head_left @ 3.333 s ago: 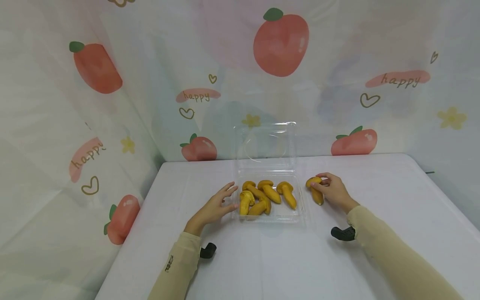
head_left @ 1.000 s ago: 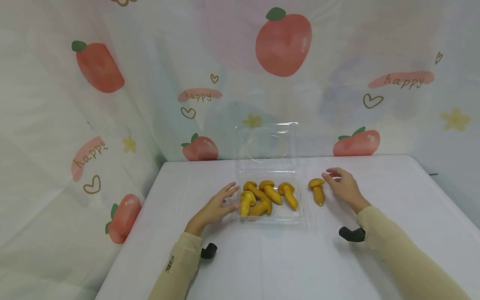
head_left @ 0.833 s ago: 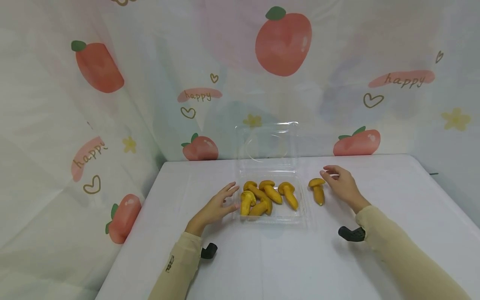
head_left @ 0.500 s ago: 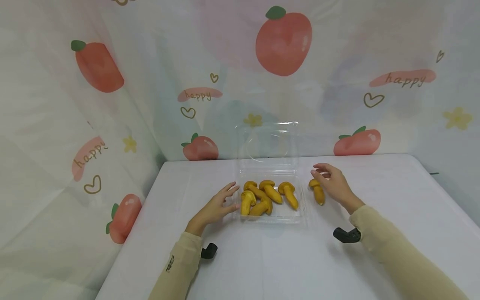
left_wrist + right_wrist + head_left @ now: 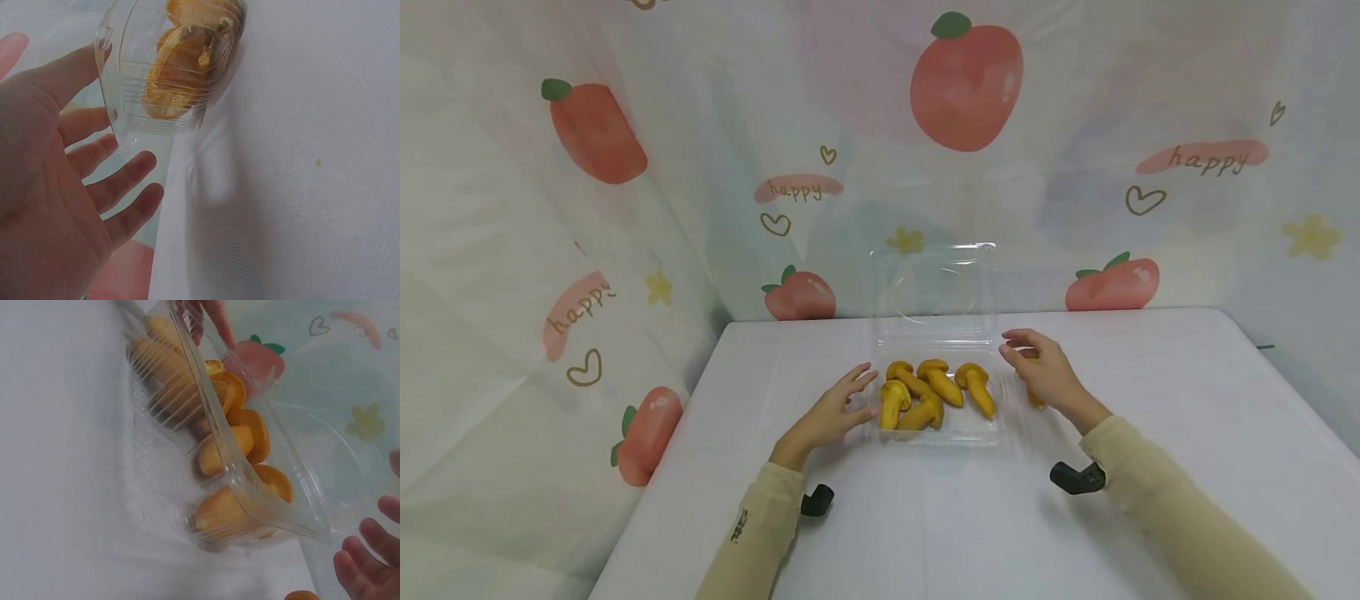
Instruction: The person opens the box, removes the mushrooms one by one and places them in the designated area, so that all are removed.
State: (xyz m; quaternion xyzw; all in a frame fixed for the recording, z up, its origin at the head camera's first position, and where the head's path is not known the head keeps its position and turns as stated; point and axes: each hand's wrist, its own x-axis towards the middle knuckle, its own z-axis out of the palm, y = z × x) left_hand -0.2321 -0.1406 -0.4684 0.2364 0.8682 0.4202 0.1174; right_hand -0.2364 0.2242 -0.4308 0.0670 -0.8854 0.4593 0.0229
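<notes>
A clear plastic clamshell box [image 5: 942, 437] stands on the table with its lid [image 5: 932, 287] raised at the back. Several yellow mushrooms [image 5: 941, 385] lie inside it. Relaxed fingers of my left hand [image 5: 823, 419] touch the box's left rim; the left wrist view shows the thumb at that rim [image 5: 107, 87]. My right hand [image 5: 1047, 377] hovers just right of the box, fingers loosely extended and holding nothing. Beneath it, one loose mushroom [image 5: 1036, 400] lies on the table, mostly hidden by the hand.
A white cloth covers the table [image 5: 925, 517]. Behind it and to the left hangs a curtain [image 5: 865, 108] printed with fruit, hearts and lettering. Each wrist carries a black camera mount, such as the right one [image 5: 1077, 478].
My right hand has let go of the loose mushroom, drawn back to the right, then moved left over it toward the box. The mushroom stays beside the box. My left hand has not moved.
</notes>
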